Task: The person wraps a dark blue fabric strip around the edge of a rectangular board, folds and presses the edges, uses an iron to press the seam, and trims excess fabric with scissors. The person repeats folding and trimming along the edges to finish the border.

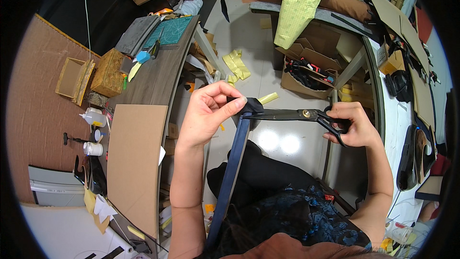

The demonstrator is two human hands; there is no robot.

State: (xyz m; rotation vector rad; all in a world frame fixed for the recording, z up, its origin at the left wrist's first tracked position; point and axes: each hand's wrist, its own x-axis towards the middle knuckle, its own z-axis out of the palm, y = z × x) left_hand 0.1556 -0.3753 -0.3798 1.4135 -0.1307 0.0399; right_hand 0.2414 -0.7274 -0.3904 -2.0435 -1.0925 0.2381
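Note:
In front of me, my left hand (203, 112) pinches a small piece of black material (255, 106) between thumb and fingertips. It sits at the upper end of a long dark blue strip (231, 175), which slants down toward my lap. My right hand (358, 123) has its fingers through the black handles of a pair of scissors (290, 114). The blades point left and their tips lie against the black material at the strip's end, close to my left thumb. Whether the blades are fully closed on it is hard to make out.
On the left, a grey-brown table (165, 74) bears a brown board (136, 163) and a green cutting mat (167, 31). A cardboard box (297, 82) of tools stands ahead on the tiled floor, near yellow scraps (235, 64). Yellow gridded sheeting (299, 12) drapes over a bench.

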